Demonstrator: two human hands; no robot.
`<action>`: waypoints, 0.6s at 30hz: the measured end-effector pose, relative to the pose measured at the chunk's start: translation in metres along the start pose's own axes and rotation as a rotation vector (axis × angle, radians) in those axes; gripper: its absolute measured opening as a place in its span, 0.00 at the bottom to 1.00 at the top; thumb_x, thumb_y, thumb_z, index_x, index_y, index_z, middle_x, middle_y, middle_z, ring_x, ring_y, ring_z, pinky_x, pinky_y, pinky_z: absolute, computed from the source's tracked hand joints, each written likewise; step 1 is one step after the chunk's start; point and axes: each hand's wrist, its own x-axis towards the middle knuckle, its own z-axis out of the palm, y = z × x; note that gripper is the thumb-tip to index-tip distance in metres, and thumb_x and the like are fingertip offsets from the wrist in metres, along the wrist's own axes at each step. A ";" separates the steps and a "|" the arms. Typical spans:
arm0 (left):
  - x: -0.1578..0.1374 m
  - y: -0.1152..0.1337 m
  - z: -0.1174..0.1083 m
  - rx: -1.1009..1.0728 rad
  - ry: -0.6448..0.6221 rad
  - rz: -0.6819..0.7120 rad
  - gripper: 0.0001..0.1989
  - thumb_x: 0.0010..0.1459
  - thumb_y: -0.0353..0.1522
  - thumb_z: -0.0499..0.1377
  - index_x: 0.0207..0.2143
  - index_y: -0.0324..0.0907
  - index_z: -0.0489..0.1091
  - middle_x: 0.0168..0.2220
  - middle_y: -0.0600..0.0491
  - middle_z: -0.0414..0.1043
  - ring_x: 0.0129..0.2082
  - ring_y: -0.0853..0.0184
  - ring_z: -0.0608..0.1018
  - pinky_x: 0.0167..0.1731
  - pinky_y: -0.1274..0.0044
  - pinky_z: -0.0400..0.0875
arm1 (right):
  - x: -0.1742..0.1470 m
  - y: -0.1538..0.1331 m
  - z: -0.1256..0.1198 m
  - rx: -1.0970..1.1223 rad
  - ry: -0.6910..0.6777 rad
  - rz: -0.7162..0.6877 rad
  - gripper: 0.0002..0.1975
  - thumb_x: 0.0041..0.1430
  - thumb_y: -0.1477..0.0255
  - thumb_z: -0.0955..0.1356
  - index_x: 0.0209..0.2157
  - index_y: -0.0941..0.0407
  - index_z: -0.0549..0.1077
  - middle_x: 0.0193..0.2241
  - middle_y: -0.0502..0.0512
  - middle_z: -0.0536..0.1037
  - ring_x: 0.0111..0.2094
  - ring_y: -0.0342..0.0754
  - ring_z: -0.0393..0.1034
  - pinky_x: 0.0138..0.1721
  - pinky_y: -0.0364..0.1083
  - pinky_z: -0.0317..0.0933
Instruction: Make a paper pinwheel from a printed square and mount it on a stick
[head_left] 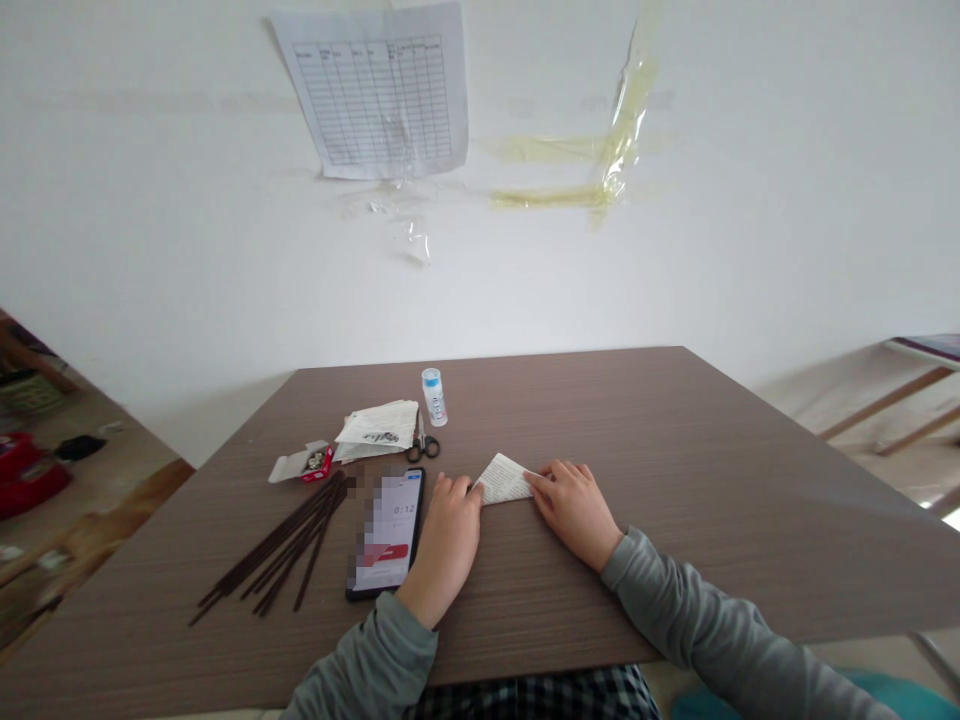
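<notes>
A folded piece of printed paper [504, 479] is shown lying flat on the brown wood-grain table [675, 470], near the middle of the front half, between the two hands. The left hand [448, 530] is laid palm down on the table, with its fingertips pressed on the left edge of the paper; the fingers are extended and slightly spread, not clenched, and nothing is grasped. The right hand [574, 505] is likewise laid flat, with its fingertips set on the right edge of the paper; its fingers are held loosely together and pressed down, without any grip being closed. Both forearms are covered by grey sleeves [697, 610].

Just left of the left hand, a smartphone [388, 532] is seen lying face up, a timer being displayed on its screen. Further left, a bundle of thin dark sticks [281, 548] is spread out in a fan on the table. Behind the phone, a pair of small scissors [422, 444], a stack of printed paper sheets [377, 428], a small red and white box [307, 463] and a small white bottle with a blue cap [433, 396] are arranged, well apart from the hands. On the white wall behind, a printed table sheet [379, 92] and strips of yellowed tape [600, 165] are fixed.
</notes>
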 end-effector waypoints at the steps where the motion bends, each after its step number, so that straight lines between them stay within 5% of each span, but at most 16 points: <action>1: 0.000 0.000 0.000 0.002 -0.002 -0.003 0.24 0.85 0.21 0.55 0.64 0.41 0.91 0.58 0.41 0.92 0.62 0.45 0.92 0.81 0.41 0.79 | 0.000 0.000 0.001 -0.002 0.008 -0.004 0.19 0.83 0.74 0.74 0.63 0.45 0.97 0.52 0.61 0.96 0.51 0.61 0.91 0.58 0.55 0.80; 18: -0.002 0.004 0.003 0.006 0.019 -0.043 0.24 0.84 0.21 0.57 0.65 0.44 0.91 0.61 0.41 0.91 0.63 0.45 0.91 0.82 0.41 0.79 | -0.002 0.000 0.003 0.019 0.020 -0.016 0.18 0.82 0.77 0.74 0.58 0.49 0.97 0.52 0.63 0.96 0.52 0.61 0.92 0.62 0.57 0.83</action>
